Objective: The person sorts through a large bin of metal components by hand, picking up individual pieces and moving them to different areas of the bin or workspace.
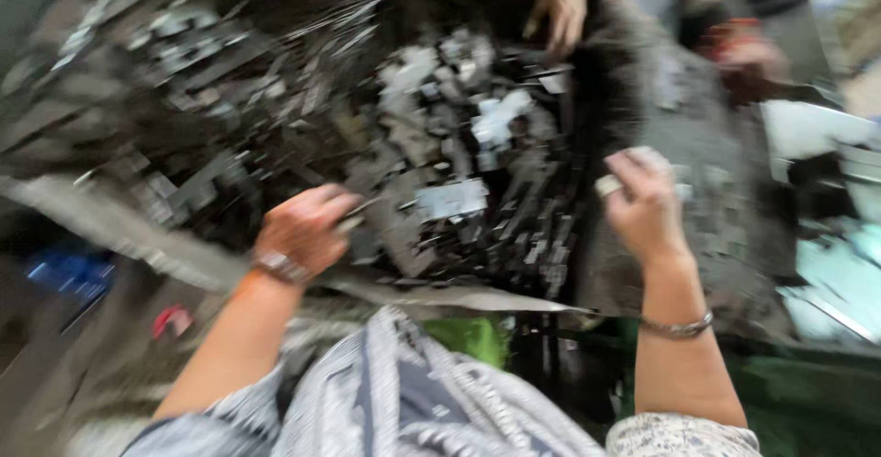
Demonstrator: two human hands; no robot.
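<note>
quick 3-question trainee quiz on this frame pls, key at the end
1. True or false: the left hand is at the pile of grey metal scraps.
2. Which wrist wears a bracelet? A left, B right.
3. Besides the wearer's hands, how many other hands show at the top?

Key: 1 true. 2 B. 3 two: another person's hand over the scraps and a second hand farther right.

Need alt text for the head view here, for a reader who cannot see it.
Blurred view down at a person's left hand and right hand, each pinching a small piece over a heap of grey metal scraps. Another person's hands reach in from the far side.
</note>
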